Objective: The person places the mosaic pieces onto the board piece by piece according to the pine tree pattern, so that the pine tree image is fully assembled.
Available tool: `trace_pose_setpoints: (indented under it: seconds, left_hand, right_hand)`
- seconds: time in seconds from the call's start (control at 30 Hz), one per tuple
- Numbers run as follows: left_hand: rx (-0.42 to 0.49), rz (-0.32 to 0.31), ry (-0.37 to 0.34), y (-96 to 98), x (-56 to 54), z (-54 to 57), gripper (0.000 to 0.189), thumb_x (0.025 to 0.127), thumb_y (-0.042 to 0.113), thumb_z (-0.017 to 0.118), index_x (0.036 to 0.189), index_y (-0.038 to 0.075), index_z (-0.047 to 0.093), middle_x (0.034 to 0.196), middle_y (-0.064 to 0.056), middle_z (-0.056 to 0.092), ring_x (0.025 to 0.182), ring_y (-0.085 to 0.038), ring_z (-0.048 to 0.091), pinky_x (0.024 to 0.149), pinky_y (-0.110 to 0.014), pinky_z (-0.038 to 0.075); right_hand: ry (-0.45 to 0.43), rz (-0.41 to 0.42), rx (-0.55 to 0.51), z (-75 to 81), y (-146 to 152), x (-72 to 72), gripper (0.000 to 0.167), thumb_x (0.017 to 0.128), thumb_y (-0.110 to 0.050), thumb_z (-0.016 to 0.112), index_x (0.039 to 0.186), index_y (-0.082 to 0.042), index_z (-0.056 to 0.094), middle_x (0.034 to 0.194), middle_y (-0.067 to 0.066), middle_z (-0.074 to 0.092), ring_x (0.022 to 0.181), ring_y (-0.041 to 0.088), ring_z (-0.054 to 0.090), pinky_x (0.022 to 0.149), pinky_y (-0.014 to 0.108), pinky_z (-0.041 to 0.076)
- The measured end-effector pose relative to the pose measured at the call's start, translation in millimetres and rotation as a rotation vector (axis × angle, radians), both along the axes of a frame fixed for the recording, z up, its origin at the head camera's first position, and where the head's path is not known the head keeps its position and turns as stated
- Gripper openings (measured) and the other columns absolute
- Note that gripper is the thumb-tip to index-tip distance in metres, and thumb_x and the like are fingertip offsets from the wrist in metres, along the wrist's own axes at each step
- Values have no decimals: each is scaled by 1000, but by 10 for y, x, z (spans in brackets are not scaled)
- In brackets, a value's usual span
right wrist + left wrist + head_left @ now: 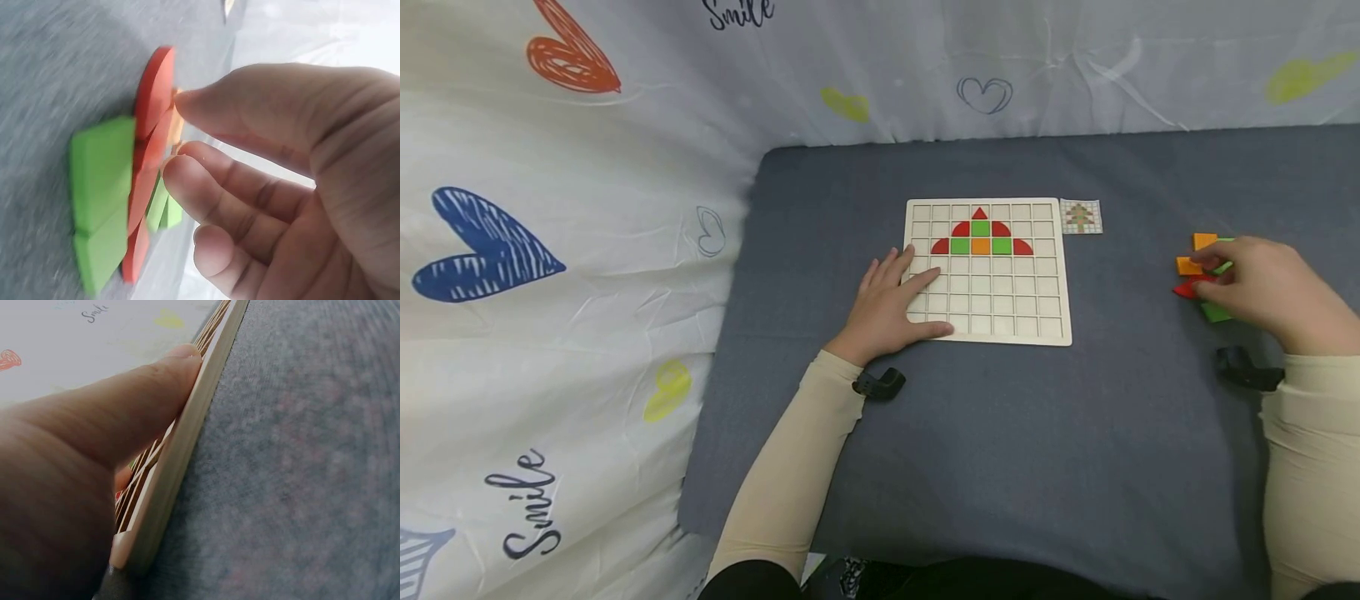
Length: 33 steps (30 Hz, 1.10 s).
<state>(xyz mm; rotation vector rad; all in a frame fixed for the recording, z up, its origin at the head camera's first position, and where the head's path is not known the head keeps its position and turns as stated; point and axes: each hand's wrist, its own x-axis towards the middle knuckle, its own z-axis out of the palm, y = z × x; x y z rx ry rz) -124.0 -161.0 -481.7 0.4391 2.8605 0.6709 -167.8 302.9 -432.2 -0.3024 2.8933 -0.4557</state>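
A pale gridded board [992,296] lies on the table with red, green and orange pieces [981,246] set in a stepped, tree-like shape in its upper rows. My left hand [891,308] rests spread over the board's left side, its thumb [156,381] lying along the near edge. Over at the right, my right hand [1262,279] hovers at a group of loose blocks, thumb and fingers bent with a gap between them. Beside its fingertips are an orange block [1189,266], red curved blocks [155,94] and green blocks [103,181]. Part of the group is hidden under the hand.
A small pattern card [1081,217] showing a tree lies against the board's upper right edge. Dark grey cloth [1000,442] covers the table. White printed fabric [625,150] hangs at the left and back.
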Motion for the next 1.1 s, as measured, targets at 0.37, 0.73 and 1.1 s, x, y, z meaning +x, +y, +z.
trace_pose_setpoints:
  seconds: [0.37, 0.73, 1.1]
  left_hand:
    - [6, -3, -5, -16, 13, -8, 94, 83, 75, 74, 161, 33, 44, 177, -2, 11, 164, -22, 0, 131, -40, -7]
    - [-2, 6, -8, -7, 21, 3, 94, 83, 77, 73, 161, 34, 44, 177, -1, 12, 164, -20, -1, 131, -37, -8]
    - [1, 3, -8, 7, 0, 1, 93, 83, 74, 75, 161, 32, 45, 177, -2, 12, 164, -22, 1, 131, -39, -8]
  right_hand:
    - [-2, -13, 56, -35, 115, 222, 29, 89, -7, 77, 103, 16, 66, 83, 26, 66, 77, 39, 61, 69, 59, 50]
    - [-53, -25, 76, -39, 113, 302, 27, 88, -4, 74, 102, 18, 64, 89, 33, 65, 84, 46, 61, 76, 64, 50]
    - [-39, -26, 38, -72, 68, 346, 23, 88, -4, 74, 99, 15, 68, 88, 30, 67, 84, 45, 64, 76, 63, 51]
